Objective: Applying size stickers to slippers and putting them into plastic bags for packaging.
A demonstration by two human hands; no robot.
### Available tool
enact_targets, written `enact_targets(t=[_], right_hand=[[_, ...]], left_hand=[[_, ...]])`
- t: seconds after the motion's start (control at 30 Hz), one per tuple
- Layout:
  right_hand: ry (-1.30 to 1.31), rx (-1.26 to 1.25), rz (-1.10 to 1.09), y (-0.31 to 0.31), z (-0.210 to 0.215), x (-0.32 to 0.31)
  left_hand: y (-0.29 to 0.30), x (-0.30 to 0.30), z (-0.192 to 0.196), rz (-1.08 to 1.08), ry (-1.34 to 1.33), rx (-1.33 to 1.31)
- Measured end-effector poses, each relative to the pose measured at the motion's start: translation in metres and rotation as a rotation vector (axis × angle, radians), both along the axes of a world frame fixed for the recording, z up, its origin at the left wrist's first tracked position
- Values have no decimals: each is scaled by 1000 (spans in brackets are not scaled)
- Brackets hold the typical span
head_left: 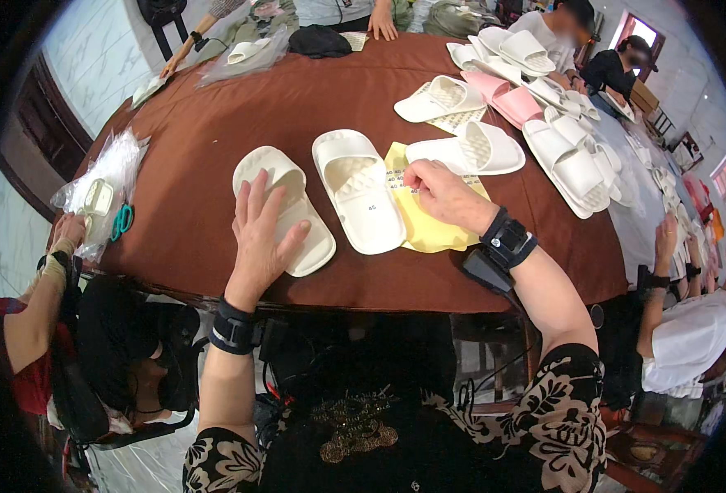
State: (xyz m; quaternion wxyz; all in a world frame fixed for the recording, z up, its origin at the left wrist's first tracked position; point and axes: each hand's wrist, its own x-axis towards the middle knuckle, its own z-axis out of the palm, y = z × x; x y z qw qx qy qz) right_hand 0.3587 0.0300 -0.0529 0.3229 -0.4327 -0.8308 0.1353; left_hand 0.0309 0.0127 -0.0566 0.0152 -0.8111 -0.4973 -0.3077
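Two cream slide slippers lie side by side in front of me. My left hand (260, 222), fingers spread, rests over the left slipper (314, 238). The middle slipper (371, 214) bears a small dark mark on its insole. To its right lies a yellow sheet of small printed stickers (437, 234). My right hand (449, 195) is over this sheet with its fingers curled and thumb and forefinger together; whatever they pinch is too small to make out. Just beyond that hand, another cream slipper (494, 149) lies partly over the sheet.
Several white slippers (572, 168) and a pink slipper (515, 103) are heaped at the right of the brown-covered table (215, 107). Teal scissors (121, 222) and clear plastic bags (117, 172) lie at the left. Other people's hands (71, 230) work around the table.
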Motion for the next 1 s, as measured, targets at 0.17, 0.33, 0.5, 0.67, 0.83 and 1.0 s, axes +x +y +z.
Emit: enact_targets(t=[0.17,0.33,0.5,0.67,0.83,1.0], right_hand=[[11,-59,-18,-1,1,-1],[34,-56,-24,-1,1,-1],[3,3,1,-1,1,-1],[13,-23,6,0,1,0],[30,-29,-12,0,1,-1],[10,-10,-1,1,0,-1]], left_hand=[[0,1,1,11,-9,-7],[0,0,1,6,-18,-3],[-1,0,1,13,-15,-1],[2,-1,-2,-5,-23,19],[1,-1,0,2,-6,29],[1,-1,1,-3,-15,31]])
